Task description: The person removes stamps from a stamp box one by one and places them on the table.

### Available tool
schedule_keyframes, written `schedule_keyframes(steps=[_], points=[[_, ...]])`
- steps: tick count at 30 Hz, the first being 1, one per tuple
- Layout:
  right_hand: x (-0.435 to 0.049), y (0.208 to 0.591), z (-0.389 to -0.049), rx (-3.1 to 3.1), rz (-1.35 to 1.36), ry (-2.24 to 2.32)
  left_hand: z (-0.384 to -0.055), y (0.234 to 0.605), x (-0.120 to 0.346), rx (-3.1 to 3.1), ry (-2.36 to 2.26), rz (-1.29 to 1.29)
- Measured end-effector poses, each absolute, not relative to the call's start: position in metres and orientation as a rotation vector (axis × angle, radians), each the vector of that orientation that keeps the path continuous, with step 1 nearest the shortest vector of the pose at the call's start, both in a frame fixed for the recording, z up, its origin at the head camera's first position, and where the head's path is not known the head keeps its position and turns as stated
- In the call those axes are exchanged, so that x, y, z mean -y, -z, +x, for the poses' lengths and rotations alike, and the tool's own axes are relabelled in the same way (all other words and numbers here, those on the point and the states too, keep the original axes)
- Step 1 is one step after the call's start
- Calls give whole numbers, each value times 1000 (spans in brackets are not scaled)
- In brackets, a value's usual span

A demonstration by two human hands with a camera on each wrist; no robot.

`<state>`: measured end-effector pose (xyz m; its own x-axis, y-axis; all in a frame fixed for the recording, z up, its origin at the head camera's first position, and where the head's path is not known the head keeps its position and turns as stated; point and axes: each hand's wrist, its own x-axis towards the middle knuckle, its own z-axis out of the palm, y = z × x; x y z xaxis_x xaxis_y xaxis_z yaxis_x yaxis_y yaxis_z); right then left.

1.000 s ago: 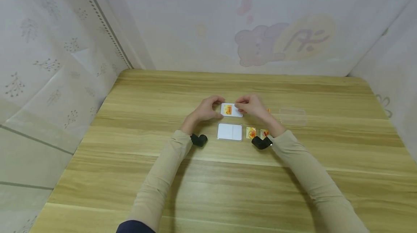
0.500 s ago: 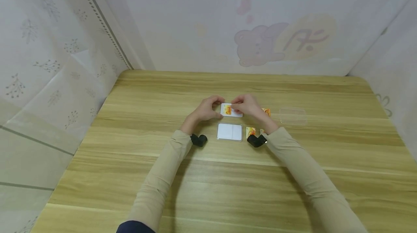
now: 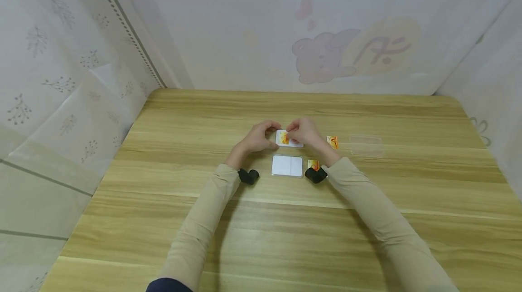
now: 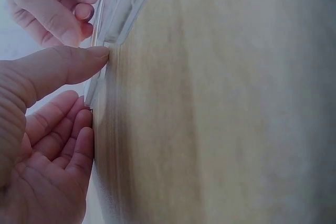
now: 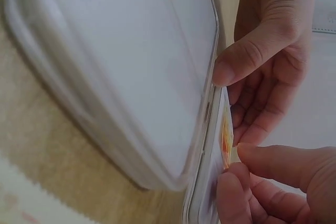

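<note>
A white stamp case (image 3: 294,145) lies on the table, a yellow-orange stamp (image 3: 284,137) over its left half. My left hand (image 3: 258,137) grips the case's left end, thumb on the near edge and fingers on the far edge. The thumb (image 4: 79,65) presses its rim in the left wrist view. My right hand (image 3: 305,131) pinches the stamp's right edge between thumb and fingertips; the right wrist view shows the stamp (image 5: 226,137) nearly edge-on. Just in front lies a second white case (image 3: 287,166) in a clear frame. The right hand hides part of the first case.
One orange stamp (image 3: 332,142) lies right of my right hand, another stamp (image 3: 313,165) beside the second case. A clear plastic cover (image 3: 367,146) rests farther right. The wooden table (image 3: 261,237) meets pale curtains (image 3: 228,33) at its back and sides.
My right hand has shifted slightly left over the case, along the stamp. Its forearm now covers a stamp in front and uncovers the orange one at the right. The left hand stays put.
</note>
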<state>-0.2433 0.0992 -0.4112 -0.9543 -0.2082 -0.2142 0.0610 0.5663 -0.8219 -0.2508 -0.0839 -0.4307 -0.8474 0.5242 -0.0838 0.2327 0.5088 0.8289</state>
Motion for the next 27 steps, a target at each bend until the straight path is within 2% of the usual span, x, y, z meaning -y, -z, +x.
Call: schedule_keyframes(steps=[10,27], points=[[-92,409,-242,-2670,-196,1179,-250,431,84,-2429,-1265,629],[-90,407,-244,-2723,-174,1087,-250,430,84,-2428,-1269,633]])
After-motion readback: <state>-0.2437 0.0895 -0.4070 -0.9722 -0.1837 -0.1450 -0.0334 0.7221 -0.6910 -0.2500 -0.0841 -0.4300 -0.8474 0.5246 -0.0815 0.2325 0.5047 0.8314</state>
